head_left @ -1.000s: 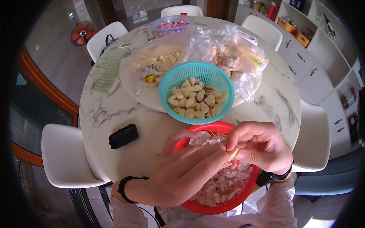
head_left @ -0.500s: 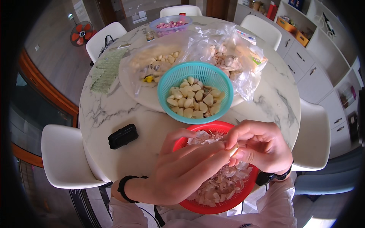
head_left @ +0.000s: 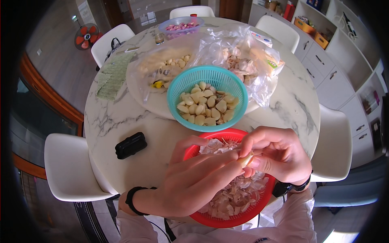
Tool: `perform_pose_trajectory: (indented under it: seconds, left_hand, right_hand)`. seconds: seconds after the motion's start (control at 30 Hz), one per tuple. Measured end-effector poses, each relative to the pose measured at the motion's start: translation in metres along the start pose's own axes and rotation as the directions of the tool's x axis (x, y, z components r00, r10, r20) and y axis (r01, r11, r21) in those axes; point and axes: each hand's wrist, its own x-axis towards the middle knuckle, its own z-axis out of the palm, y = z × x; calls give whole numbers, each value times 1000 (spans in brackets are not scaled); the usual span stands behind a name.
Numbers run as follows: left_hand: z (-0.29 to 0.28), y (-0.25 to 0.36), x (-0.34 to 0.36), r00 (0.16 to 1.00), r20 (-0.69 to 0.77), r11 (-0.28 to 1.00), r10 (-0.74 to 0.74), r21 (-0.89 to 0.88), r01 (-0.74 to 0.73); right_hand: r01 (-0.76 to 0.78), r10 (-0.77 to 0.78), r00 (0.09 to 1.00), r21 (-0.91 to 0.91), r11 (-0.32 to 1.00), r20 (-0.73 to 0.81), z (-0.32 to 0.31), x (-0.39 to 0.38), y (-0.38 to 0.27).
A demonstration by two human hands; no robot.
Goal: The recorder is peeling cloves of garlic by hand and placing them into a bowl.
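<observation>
Between my two hands is a pale garlic clove (head_left: 245, 160), partly covered by fingers. My left hand (head_left: 198, 178) holds it from the left, its fingers stretched toward the clove. My right hand (head_left: 277, 154) pinches the same clove between thumb and fingertips. Below both hands sits a red basket (head_left: 265, 202) with a heap of papery garlic skins (head_left: 235, 198) in it. Just beyond stands a turquoise basket (head_left: 174, 91) with many peeled garlic cloves (head_left: 206, 106).
On the round marble table (head_left: 109, 121) lie a black case (head_left: 131, 146) and a green cloth (head_left: 112, 79). Plastic bags hold garlic bulbs (head_left: 246, 65) and peeled cloves (head_left: 178, 62). A clear bowl of purple-pink pieces (head_left: 181, 26) stands at the back. White chairs (head_left: 69, 166) surround the table.
The clove has turned slightly between my fingertips, and more of it shows. My right hand has shifted a little upward; the rest looks the same.
</observation>
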Motion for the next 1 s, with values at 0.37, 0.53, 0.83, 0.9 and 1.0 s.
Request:
perform_pose_trajectory:
  seconds: [0.37, 0.53, 0.83, 0.9, 1.0]
  left_hand:
    - [-6, 2, 8, 994, 29, 987, -108, -115, 110]
    - [-4, 1, 6, 993, 13, 991, -115, -74, 115]
    - [-4, -1, 4, 992, 43, 993, -117, 27, 116]
    - [-4, -5, 0, 999, 45, 999, -11, 49, 9]
    - [-5, -5, 2, 999, 31, 1000, 25, -8, -24]
  right_hand:
    - [-35, 35, 999, 0, 999, 18, 0, 0, -1]
    - [-13, 13, 1000, -41, 999, 1, 2, 0, 1]
    - [-35, 35, 999, -46, 998, 4, 1, 1, 3]
    - [-24, 24, 1000, -26, 999, -6, 3, 1, 2]
    - [-23, 21, 999, 52, 998, 47, -2, 1, 1]
